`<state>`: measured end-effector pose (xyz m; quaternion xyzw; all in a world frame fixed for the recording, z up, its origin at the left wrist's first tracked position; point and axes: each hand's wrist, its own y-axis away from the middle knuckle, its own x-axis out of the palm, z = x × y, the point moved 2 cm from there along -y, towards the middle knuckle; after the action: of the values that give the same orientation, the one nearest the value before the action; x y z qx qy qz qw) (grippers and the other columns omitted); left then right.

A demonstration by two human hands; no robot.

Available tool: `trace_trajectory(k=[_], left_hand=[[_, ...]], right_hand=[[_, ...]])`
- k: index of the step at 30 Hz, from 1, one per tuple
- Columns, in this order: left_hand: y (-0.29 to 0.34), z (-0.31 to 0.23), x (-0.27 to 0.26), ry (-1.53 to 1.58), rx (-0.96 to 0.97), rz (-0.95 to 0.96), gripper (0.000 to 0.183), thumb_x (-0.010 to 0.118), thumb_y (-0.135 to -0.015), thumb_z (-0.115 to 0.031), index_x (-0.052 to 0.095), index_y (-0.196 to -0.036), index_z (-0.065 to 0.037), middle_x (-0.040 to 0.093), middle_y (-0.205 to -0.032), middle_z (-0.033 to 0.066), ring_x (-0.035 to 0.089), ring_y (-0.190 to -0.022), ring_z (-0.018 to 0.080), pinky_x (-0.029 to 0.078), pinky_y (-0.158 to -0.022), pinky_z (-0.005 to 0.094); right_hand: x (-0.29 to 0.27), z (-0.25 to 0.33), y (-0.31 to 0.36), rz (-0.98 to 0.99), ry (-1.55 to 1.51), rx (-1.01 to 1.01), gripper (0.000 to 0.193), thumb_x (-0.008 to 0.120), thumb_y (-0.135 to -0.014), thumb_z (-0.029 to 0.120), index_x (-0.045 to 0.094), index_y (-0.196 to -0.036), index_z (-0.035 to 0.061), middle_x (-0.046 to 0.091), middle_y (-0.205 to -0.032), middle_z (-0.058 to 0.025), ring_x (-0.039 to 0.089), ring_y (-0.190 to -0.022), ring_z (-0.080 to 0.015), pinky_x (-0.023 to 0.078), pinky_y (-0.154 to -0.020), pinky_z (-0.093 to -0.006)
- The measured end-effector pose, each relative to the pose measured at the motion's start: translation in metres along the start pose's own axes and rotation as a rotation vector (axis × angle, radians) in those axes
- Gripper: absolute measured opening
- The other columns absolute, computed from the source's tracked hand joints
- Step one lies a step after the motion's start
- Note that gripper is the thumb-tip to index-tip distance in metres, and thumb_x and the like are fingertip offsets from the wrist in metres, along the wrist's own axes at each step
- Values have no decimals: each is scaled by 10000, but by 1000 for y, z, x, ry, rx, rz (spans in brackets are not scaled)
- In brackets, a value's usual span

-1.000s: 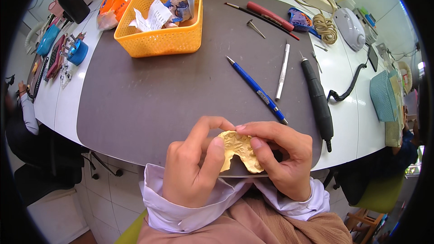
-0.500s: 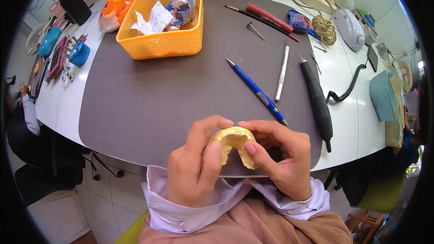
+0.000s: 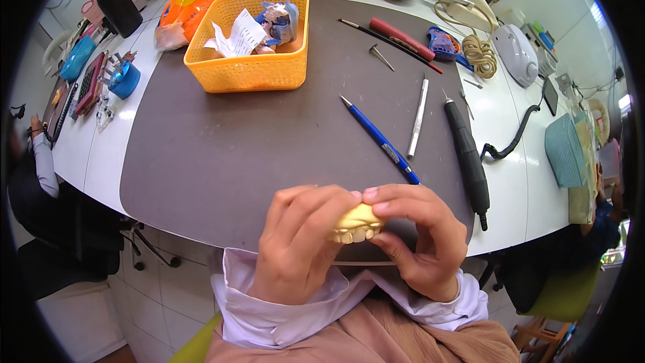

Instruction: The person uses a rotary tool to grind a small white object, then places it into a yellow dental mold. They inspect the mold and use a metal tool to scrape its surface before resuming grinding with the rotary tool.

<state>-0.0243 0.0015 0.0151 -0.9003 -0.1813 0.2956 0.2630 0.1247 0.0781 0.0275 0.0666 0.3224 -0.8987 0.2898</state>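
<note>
A pale yellow dental cast (image 3: 358,220) is held between both my hands at the near edge of the grey mat. Its row of front teeth faces me and points downward. My left hand (image 3: 295,238) is closed on its left side, fingertips on top, thumb mostly hidden behind the fingers. On the other side my right hand (image 3: 424,235) grips it, fingers above and thumb below near the teeth. Just beyond the hands lies a blue mechanical pencil (image 3: 379,139), with a slim white-handled knife (image 3: 418,117) to its right. Further right rests a black handpiece (image 3: 467,161) with a coiled cord.
A yellow basket (image 3: 248,81) with paper and a blue wrapped item stands far left on the mat (image 3: 222,154). Brushes, a red tool (image 3: 400,37) and a metal nail-like piece (image 3: 381,57) lie at the far right. Another person's arm (image 3: 45,168) shows at the left.
My hands have rolled the dental cast over: its hollow arch faced me before, and now its front teeth do. The view has shifted slightly.
</note>
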Motion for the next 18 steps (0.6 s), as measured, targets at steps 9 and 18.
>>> trace_trajectory(k=[9,18], left_hand=[[-3,2,-3,-33,79,-40,343,636,-746,59,643,-1078,-27,643,-1070,95,605,-997,275,486,-930,442],[-33,11,-15,-110,125,25,383,647,-710,85,648,-1075,-32,645,-1069,103,624,-1020,302,489,-935,428]], right_hand=[[2,-1,-2,119,-40,209,473,711,-739,-53,565,-1184,8,628,-1129,-150,618,-1070,-307,503,-887,-344],[-9,5,-24,111,-24,208,489,649,-733,-139,545,-1187,12,552,-1232,-146,574,-1142,-290,527,-925,-358]])
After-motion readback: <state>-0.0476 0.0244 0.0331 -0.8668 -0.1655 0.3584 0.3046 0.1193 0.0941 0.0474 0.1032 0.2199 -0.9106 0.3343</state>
